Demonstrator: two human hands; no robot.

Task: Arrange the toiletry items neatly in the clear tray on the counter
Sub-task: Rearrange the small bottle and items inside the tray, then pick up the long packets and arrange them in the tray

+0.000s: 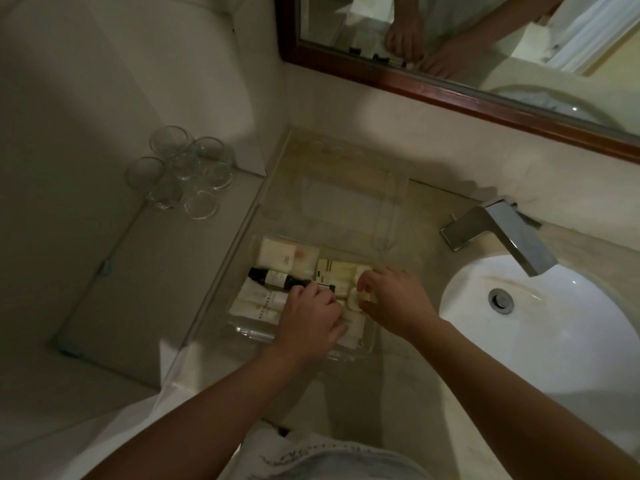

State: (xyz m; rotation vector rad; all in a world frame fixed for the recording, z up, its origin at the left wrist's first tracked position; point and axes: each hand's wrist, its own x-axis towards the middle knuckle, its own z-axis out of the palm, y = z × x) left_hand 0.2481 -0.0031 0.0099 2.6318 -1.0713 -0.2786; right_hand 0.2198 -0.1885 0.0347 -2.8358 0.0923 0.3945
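A clear tray [246, 330] sits on the counter left of the sink. In it lie a dark bottle [273, 278] on its side, white packets [277, 253] at the far left, cream boxes [337, 269] at the far right and white sachets [258, 304] near the left wall. My left hand [311, 320] reaches into the tray, its fingers curled down by the dark bottle's cap end; what they hold is hidden. My right hand [394, 299] pinches a small round cream item [356, 296] at the tray's right side.
A second clear tray [391, 188] lies behind the first one. Several drinking glasses [183, 174] stand on a ledge at the left. The faucet [502, 233] and white sink [540, 327] are at the right. A wood-framed mirror [450, 95] hangs above.
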